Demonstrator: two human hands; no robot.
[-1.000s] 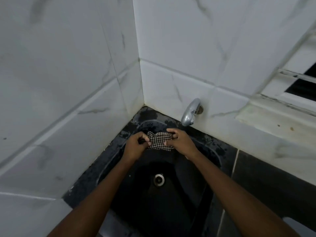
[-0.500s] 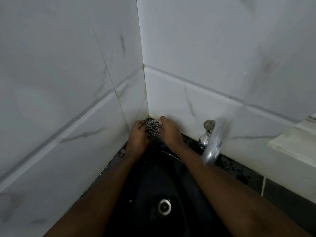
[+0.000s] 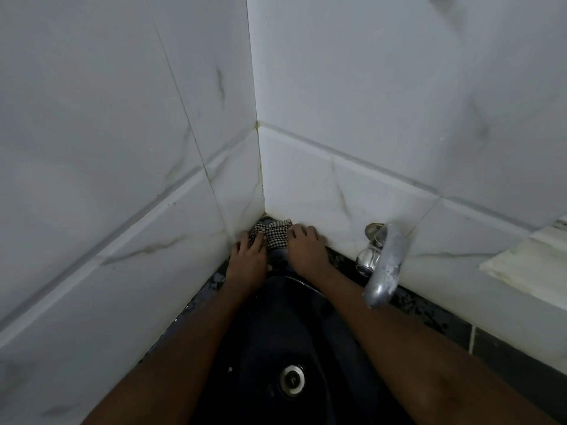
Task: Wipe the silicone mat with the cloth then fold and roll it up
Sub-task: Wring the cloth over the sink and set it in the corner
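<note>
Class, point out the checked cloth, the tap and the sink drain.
checked cloth (image 3: pixel 275 235), head view, middle of the bunched fabric.
tap (image 3: pixel 385 265), head view, along the spout.
sink drain (image 3: pixel 292 379), head view, centre of the metal ring.

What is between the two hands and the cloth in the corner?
Nothing visible. The left hand and the right hand both lie on the cloth, which sits in the wall corner behind the sink. The tap is off to the right, clear of them. No mat is in view.
</note>
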